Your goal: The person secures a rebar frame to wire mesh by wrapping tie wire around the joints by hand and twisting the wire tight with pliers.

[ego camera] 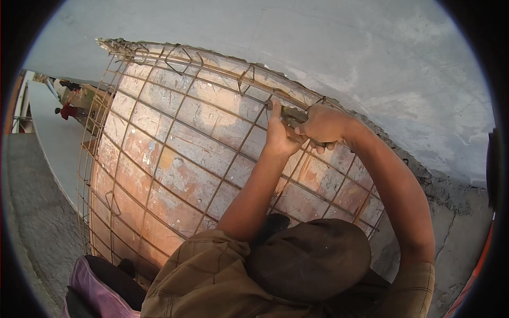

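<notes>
A grid of thin steel reinforcing bars (175, 121) spans a patchy pinkish-grey surface below broken concrete. My right hand (328, 125) grips a dark hand tool (293, 114), perhaps pincers; its exact kind is hard to make out. Just left of it, my left hand (284, 133) has one finger raised against a bar crossing by the tool's end. The left hand's other fingers curl close to the right hand, and whatever they hold is partly hidden. Both hands are near the grid's upper edge, where bent stirrups (245, 79) cross longer bars.
Smooth grey concrete (318, 43) rises beyond a ragged broken edge (115, 44). A brown cap (310, 258) and brown shirt fill the bottom. Purple cloth (99, 292) lies at lower left. Farther left, a person in red (68, 111) appears beyond the free bar ends.
</notes>
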`<state>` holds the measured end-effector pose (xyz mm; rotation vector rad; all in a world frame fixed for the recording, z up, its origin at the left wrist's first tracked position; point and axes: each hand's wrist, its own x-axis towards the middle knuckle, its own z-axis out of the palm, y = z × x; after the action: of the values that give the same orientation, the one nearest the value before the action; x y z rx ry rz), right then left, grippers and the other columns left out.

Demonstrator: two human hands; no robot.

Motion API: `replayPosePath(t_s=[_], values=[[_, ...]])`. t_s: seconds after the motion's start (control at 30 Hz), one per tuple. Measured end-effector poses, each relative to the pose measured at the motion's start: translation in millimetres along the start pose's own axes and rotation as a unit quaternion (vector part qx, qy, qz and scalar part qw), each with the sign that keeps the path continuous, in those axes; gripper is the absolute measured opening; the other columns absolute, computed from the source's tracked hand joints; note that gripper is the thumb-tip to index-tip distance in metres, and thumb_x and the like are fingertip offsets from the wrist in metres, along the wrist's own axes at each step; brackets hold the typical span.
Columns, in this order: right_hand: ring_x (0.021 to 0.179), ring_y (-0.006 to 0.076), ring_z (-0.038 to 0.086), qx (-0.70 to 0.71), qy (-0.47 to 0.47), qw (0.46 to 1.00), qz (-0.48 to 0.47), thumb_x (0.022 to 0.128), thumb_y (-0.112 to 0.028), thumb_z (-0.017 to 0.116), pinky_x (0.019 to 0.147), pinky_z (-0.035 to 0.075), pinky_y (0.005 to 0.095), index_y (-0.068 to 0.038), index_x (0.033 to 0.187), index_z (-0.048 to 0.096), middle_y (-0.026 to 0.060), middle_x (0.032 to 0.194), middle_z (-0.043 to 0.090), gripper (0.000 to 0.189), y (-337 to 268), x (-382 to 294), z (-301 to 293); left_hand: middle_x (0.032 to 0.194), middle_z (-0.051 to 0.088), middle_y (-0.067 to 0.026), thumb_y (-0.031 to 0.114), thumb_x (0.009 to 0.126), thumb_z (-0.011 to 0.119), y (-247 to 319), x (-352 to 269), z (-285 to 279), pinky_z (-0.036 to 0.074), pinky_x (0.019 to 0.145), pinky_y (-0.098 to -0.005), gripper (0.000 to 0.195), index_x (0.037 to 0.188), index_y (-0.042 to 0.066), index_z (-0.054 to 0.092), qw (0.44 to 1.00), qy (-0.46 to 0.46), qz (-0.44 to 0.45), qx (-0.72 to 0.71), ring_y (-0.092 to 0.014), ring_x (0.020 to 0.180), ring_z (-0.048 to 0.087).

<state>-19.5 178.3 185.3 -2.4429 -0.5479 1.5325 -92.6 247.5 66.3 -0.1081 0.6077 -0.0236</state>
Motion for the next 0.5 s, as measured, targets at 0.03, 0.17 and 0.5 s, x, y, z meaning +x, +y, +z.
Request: replayPosePath(t_s=[0.03,0.17,0.5], values=[[0.038,0.016,0.054,-0.004,0.001,1.0,-0.003,0.086,-0.028,0.06,0.034,0.041,0.0268,0.003,0.074,0.062,0.01,0.054,0.058,0.033,4.5,2.1,3.0,0.092,0.055,-0.0135,0.049,0.096,0.04,-3.5,4.5,-5.8,0.05,0.081,-0.0414,0.049,0.102,0.001,0.049,0.999,-0.036,0.027,-0.002,-0.028,0.089,0.057],[0.054,0.017,0.062,0.004,-0.01,1.0,0.026,0.082,-0.025,0.064,0.044,0.048,0.029,0.006,0.08,0.061,0.0148,0.069,0.063,0.031,-7.7,-12.7,38.0,0.081,0.058,-0.0113,0.048,0.097,0.038,11.8,21.8,-36.7,0.053,0.07,-0.0362,0.047,0.097,0.004,0.053,0.994,-0.025,0.07,0.085,-0.023,0.076,0.059],[0.054,0.0184,0.057,-0.26,0.088,0.959,-0.074,0.08,-0.013,0.057,0.044,0.041,0.0354,0.002,0.081,0.064,0.0113,0.068,0.063,0.017,-13.0,1.8,29.4,0.088,0.054,-0.0067,0.065,0.088,0.042,18.6,-0.1,-33.1,0.042,0.065,-0.0285,0.061,0.1,0.007,0.054,0.954,0.043,0.081,0.284,-0.018,0.08,0.053]])
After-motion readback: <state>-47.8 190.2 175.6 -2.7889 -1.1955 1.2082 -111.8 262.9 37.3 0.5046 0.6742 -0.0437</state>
